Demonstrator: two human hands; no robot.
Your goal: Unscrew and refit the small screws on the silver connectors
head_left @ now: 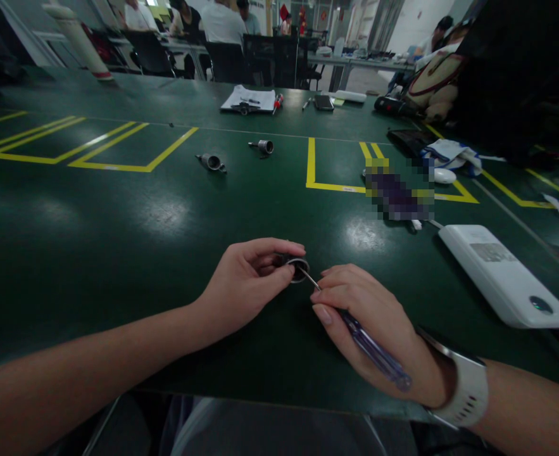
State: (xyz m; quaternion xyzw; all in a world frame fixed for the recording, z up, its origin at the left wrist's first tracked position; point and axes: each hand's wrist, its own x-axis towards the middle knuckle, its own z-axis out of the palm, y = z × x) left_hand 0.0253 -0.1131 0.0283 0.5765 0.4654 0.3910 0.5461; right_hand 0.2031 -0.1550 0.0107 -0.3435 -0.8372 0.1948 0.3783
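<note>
My left hand (251, 278) grips a small round metal cup-shaped part (299, 271) between thumb and fingers, its hollow end turned toward my right. In my right hand (364, 316) is a screwdriver (374, 348) with a clear purplish handle. Its thin shaft reaches into the opening of the metal part; the tip is hidden inside. Farther off on the green table (118, 253) lie two similar metal parts, one with a thin stem and a cup (263, 147), the other with a stem and a small side loop (211, 163).
A white power bank (504, 275) with a cable lies at the right, near a pixelated dark object (395, 193). Papers (248, 99), a black phone (324, 102) and a cloth (452, 155) lie farther back. Yellow tape (311, 164) marks the tabletop. People sit behind.
</note>
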